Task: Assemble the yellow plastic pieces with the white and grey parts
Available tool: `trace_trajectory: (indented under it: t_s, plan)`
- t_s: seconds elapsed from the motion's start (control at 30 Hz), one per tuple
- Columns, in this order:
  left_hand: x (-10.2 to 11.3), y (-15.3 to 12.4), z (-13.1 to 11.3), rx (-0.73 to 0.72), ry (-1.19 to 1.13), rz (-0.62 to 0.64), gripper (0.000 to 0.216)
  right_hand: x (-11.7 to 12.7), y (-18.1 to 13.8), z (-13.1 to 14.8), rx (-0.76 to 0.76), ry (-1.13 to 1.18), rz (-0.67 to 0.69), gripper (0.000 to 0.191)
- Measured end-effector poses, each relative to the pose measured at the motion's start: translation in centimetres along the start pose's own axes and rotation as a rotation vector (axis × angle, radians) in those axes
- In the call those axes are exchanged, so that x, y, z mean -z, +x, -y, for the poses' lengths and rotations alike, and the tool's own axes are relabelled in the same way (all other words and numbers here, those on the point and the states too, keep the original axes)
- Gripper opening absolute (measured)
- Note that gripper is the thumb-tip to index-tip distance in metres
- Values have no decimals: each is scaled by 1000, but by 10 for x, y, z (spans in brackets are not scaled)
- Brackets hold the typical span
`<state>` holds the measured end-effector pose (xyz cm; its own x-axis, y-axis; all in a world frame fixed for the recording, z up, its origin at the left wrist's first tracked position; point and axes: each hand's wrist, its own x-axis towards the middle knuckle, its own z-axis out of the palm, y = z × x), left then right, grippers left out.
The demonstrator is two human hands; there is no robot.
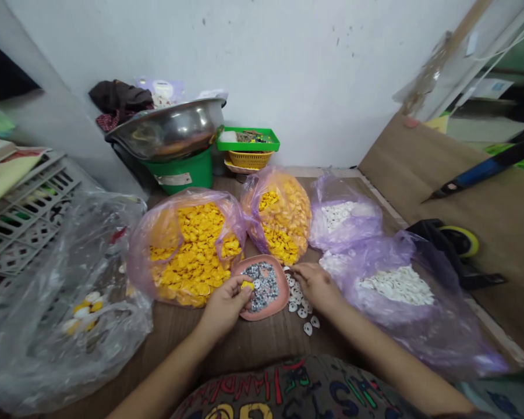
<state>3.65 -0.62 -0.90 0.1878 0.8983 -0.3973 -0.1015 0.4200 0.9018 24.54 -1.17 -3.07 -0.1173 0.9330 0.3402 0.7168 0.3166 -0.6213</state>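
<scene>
My left hand pinches a small yellow plastic piece between thumb and fingers, over the left edge of a pink tray. Small grey metallic parts lie heaped in the tray. To the right of it, my right hand reaches down with fingers drawn together at loose white pieces, each with a dark hole; its fingertips are partly hidden, so what they hold is unclear. Behind the tray stand a big bag of yellow pieces and a second yellow-filled bag.
On the right lie purple bags of white pieces. A clear plastic bag with a few yellow and white pieces spreads at the left, beside a grey crate. At the back are a metal basin, green bucket and green tray.
</scene>
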Motion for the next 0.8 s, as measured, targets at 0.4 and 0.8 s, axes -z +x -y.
trace_trajectory:
  t_s: [0.4, 0.8]
  plan:
    - [-20, 0, -9, 169, -223, 94, 38, -12, 1, 32, -252, 749, 123, 16]
    - [-17, -8, -12, 150, -465, 92, 30, -24, 7, 57, -278, 757, -95, 9]
